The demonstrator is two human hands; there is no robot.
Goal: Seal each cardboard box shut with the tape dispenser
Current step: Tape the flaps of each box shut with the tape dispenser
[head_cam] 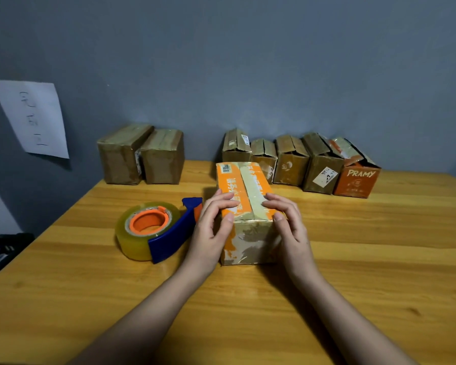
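Your left hand and right hand lay spread, fingers pressing the orange box top. The tape dispenser sat just left of it.

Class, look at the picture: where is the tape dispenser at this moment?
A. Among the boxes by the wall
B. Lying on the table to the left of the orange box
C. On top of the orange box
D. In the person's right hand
B: the tape dispenser lies on the table, left of the orange box, while the left hand and the right hand both rest on that box.
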